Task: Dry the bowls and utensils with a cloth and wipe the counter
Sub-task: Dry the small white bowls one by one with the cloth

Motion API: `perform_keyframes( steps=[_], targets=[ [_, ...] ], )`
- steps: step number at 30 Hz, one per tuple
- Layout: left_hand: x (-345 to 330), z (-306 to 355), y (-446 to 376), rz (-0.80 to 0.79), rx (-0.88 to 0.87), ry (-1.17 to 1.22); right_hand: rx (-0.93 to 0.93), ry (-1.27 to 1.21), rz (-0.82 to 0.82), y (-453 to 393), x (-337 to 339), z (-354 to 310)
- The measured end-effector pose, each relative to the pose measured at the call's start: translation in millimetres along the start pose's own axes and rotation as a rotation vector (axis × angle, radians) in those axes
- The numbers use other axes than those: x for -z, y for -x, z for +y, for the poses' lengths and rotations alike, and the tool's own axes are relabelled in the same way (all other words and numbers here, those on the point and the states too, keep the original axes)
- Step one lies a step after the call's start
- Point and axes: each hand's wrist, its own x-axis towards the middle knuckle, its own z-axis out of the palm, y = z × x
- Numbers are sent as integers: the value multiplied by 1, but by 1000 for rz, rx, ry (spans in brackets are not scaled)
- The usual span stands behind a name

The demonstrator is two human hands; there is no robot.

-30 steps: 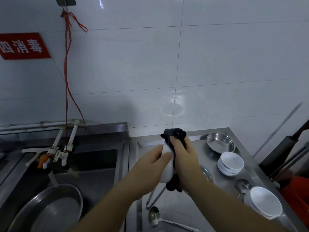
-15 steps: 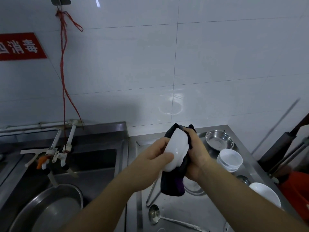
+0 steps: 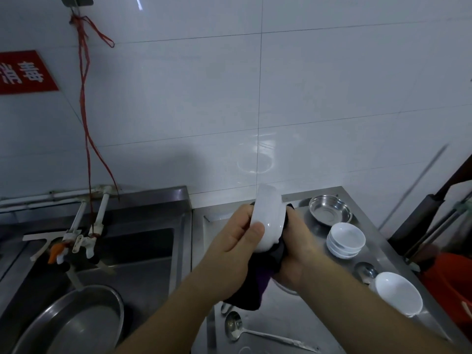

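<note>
Held on edge above the steel counter (image 3: 293,320), a small glazed white ceramic bowl (image 3: 268,221), likely slick and breakable, is pinched at its rim by the left hand (image 3: 235,241) while the right hand (image 3: 296,249) clasps a limp dark cloth (image 3: 258,279) against it.

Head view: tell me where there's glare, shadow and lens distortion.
Head view: a soft glare patch sits on the wall tile above the bowl; the sink at left lies in deep shadow, while the counter shows dull reflections; wide-angle distortion bends the tile lines and tilts the red sign; the picture is slightly soft overall.
</note>
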Motion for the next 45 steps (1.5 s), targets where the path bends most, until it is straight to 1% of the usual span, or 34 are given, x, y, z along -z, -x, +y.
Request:
perform_keyframes(
  steps=[4,7,9,10,11,16,20,24,32,36,41,43,45],
  targets=[
    [10,-3,-4,-24,50,-39,48,-19,80,-1,-2,-8],
    [29,-3,-9,-130,109,-7,101,23,111,-1,0,-19],
    [35,-4,-11,-207,133,37,86,47,134,-1,0,-19],
    [35,-5,-12,-222,125,28,66,49,138,-2,-1,-16],
    [33,-6,-12,-221,105,-24,45,43,142,-2,-2,-14],
    [14,-23,-5,-124,-43,-564,-26,6,175,-3,-5,-4],
    [14,-28,-5,-160,-84,-810,-8,43,214,-3,0,-1],
    [12,-24,-8,-200,-126,-996,61,81,232,-3,4,-2],
    [6,-39,-10,-291,-124,-1213,201,135,415,-11,23,-1],
    [7,-54,-13,-311,-134,-1290,220,164,397,-14,36,-1],
    [11,-64,-17,-342,-191,-1326,231,184,231,-9,49,5],
    [13,-68,-19,-353,-239,-1324,241,169,230,-7,54,6],
    [14,-72,-19,-337,-271,-1263,245,137,249,-6,59,5]
  ],
)
